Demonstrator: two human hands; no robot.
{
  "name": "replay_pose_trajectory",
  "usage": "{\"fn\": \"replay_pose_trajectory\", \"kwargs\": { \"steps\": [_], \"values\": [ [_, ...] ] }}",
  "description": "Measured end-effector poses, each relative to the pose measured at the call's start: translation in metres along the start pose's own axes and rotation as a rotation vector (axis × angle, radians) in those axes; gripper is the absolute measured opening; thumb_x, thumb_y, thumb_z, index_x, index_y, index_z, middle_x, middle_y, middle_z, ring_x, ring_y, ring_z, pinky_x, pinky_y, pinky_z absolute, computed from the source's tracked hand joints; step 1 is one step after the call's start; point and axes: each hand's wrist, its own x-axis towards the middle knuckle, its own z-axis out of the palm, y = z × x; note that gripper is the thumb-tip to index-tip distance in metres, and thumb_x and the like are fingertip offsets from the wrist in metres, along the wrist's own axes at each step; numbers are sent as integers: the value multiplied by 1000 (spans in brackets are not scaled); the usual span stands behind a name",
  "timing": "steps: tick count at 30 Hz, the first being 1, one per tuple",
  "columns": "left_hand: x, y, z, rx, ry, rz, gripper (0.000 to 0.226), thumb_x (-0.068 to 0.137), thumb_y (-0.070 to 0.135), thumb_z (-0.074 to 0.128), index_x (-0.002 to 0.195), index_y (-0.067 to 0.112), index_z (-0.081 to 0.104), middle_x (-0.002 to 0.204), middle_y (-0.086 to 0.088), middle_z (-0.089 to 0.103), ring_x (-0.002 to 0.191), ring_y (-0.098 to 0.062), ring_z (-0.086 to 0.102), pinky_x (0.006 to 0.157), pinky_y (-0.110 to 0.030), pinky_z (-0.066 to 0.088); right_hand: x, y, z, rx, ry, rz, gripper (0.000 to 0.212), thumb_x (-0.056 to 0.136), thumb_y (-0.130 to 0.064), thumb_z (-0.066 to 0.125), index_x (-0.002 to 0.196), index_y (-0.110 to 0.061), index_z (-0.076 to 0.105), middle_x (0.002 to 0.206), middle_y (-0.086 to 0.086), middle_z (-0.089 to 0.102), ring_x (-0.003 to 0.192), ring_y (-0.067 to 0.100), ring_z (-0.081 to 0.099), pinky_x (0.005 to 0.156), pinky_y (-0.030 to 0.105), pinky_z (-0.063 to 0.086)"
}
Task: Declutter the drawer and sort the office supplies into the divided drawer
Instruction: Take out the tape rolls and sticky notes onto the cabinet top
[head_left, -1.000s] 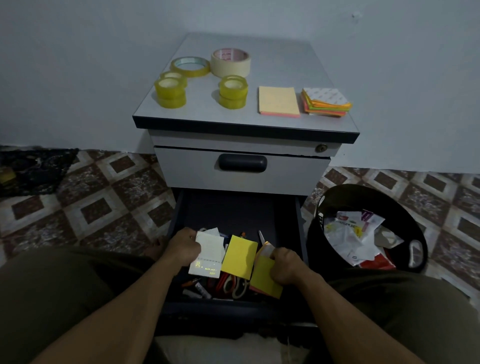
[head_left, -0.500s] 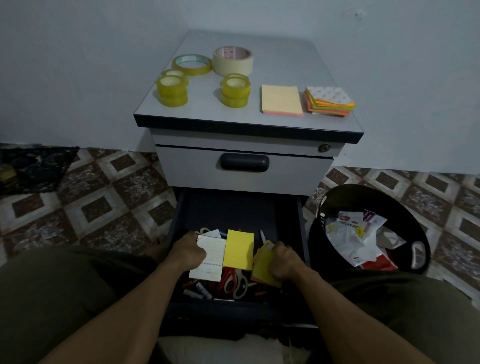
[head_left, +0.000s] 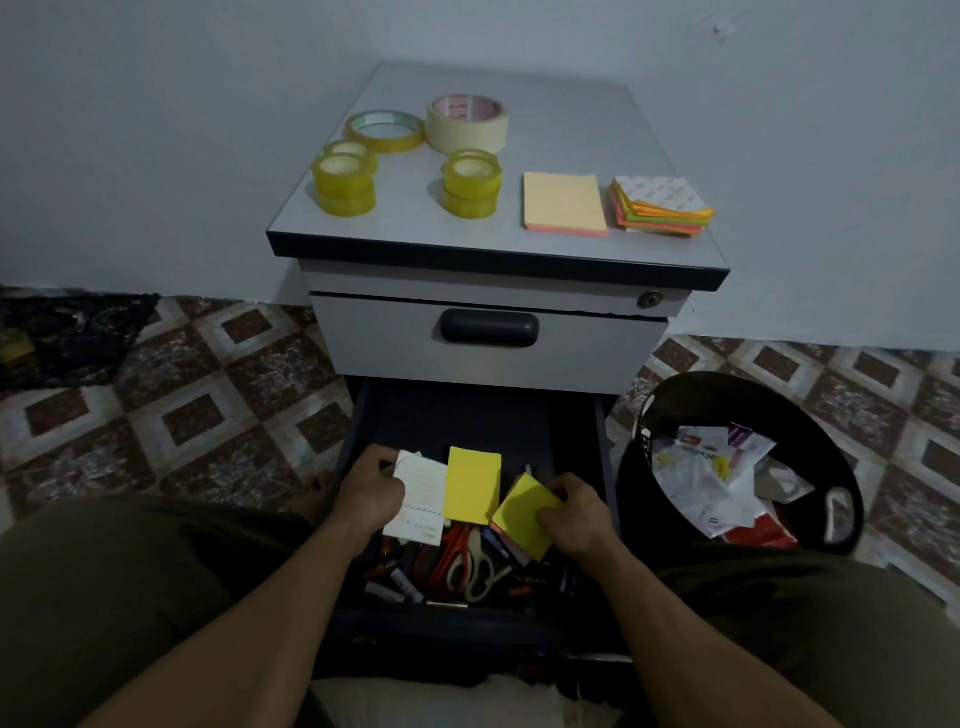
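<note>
The lower drawer (head_left: 467, 415) of a grey cabinet is pulled out, dark inside, with clutter at its front. My left hand (head_left: 371, 493) is shut on a white receipt (head_left: 421, 501) together with a yellow sticky pad (head_left: 472, 486), held upright over the drawer. My right hand (head_left: 574, 512) grips a second yellow sticky pad (head_left: 522, 517), tilted, just right of the first. Below them lie red-handled scissors (head_left: 462, 558), pens and small items. Several tape rolls (head_left: 345, 182) and two sticky-note stacks (head_left: 563, 205) sit on the cabinet top (head_left: 597, 130).
A black bin (head_left: 675, 395) holding crumpled wrappers stands right of the drawer. The upper drawer (head_left: 597, 348) is closed, with a dark handle. My legs flank the drawer on patterned floor tiles. A dark bundle (head_left: 67, 338) lies at the far left by the wall.
My right hand drew its yellow pad in, then lifted and tilted it back into view. My left hand's receipt and pad turned more upright. The view shifted slightly.
</note>
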Motion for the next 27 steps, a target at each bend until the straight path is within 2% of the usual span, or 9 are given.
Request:
{"fn": "replay_pose_trajectory", "kwargs": {
  "steps": [3,6,8,12,16,19,22,25,27],
  "values": [
    [2,3,0,-117,35,-17,37,91,-8,42,110,20,56,98,2,60,83,-13,59,57,-27,48,-1,1,4,-18,-41,9,40,87,-9,52,127,-16,53,118,12,60,101,27,58,69,28,46],
    [5,1,0,-224,9,-57,37,90,-8,45,115,18,56,104,-3,62,90,-19,62,72,-38,58,-1,2,7,-18,-54,24,49,87,-7,52,134,-18,50,125,14,58,112,32,57,81,33,49],
    [6,0,0,-259,-19,-75,37,90,-7,48,115,18,56,108,-7,64,95,-24,65,79,-44,60,1,3,8,-8,-49,36,51,88,-5,50,138,-16,49,126,15,58,114,33,57,81,32,48],
    [6,5,9,-325,-79,-99,37,92,-7,49,118,20,57,110,-7,64,97,-26,66,79,-45,60,6,3,9,18,-43,47,51,90,-1,44,139,-12,50,127,16,58,115,34,57,81,33,47],
    [11,13,25,-339,-81,-95,37,91,-9,51,109,22,60,115,-8,63,101,-28,64,86,-52,58,8,4,11,31,-39,57,52,90,-3,44,140,-15,48,128,16,58,116,35,56,83,33,46],
    [14,14,37,-270,-86,-71,36,90,-5,54,116,19,61,113,-10,63,97,-27,66,83,-52,59,8,6,13,39,-28,56,51,90,-3,45,140,-14,48,129,16,58,117,35,56,80,31,44],
    [14,13,44,34,-131,42,45,89,4,56,131,21,56,115,-7,67,101,-25,65,87,-40,57,9,6,13,62,-28,52,51,89,-2,46,139,-14,49,128,15,59,116,33,57,77,28,41],
    [9,15,49,241,-212,113,58,88,2,50,143,22,48,127,-5,64,112,-23,59,87,-27,48,11,6,13,95,-9,41,53,86,0,46,137,-13,53,124,16,60,112,34,58,80,31,46],
    [6,15,50,291,-247,115,65,86,3,48,146,27,43,131,-3,63,114,-22,59,91,-31,51,13,5,13,126,12,35,53,86,3,44,135,-12,55,120,15,60,107,33,58,83,35,49]
  ]
}}
